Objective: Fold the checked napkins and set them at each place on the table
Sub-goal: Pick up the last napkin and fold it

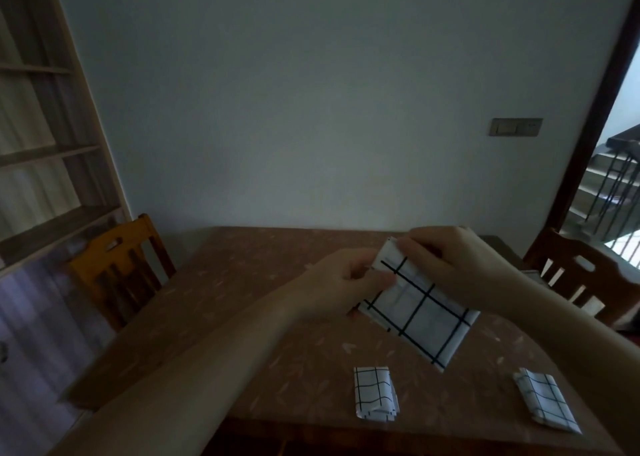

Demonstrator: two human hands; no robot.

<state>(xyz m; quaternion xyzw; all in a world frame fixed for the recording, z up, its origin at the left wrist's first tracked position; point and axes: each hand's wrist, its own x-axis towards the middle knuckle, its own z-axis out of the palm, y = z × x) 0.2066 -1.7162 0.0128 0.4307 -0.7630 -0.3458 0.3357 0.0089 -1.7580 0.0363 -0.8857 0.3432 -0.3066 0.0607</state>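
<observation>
Above the table, checked napkin between left hand and right hand

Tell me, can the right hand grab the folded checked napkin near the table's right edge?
Probably not yet. The right hand is busy holding the white checked napkin with the left hand. Nothing blocks the folded checked napkin otherwise.

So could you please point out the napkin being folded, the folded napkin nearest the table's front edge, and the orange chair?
napkin being folded [429,320], head view, on its checked lower panel.
folded napkin [374,391], head view, on its centre.
orange chair [117,261], head view, on its backrest.
</observation>
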